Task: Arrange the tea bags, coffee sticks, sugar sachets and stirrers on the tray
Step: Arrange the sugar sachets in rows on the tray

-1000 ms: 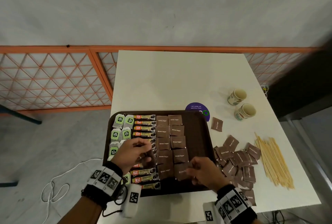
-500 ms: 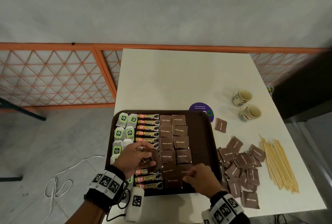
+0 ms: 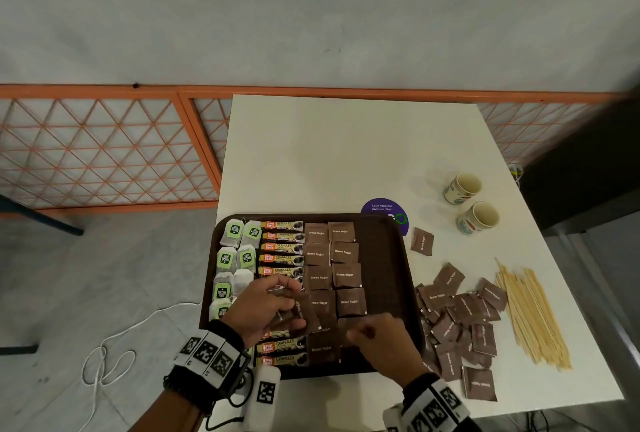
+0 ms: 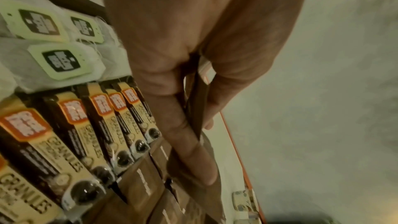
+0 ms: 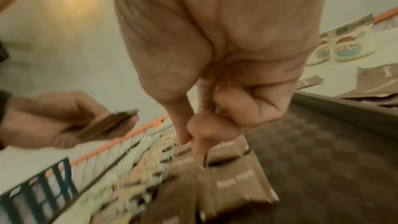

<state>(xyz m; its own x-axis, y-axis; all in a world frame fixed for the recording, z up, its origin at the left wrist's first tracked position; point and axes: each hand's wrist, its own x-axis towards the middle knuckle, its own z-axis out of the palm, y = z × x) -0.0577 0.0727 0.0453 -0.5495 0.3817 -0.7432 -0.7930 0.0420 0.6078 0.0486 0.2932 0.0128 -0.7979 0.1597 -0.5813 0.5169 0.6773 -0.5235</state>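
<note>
Dim, even indoor light leaves the head view soft and slightly grainy with wide-angle bending at its edges, while both wrist views carry a warm yellowish cast, the right one heavily motion-blurred with a glare spot top left.

On my dark brown tray [image 3: 388,258], tea bags [image 3: 239,258] with green tags fill the left column, coffee sticks [image 3: 282,248] lie crosswise beside them, then two columns of brown sugar sachets [image 3: 330,265]. More sachets [image 3: 460,321] lie heaped on the counter [image 3: 346,154] beside wooden stirrers [image 3: 530,317].
</note>
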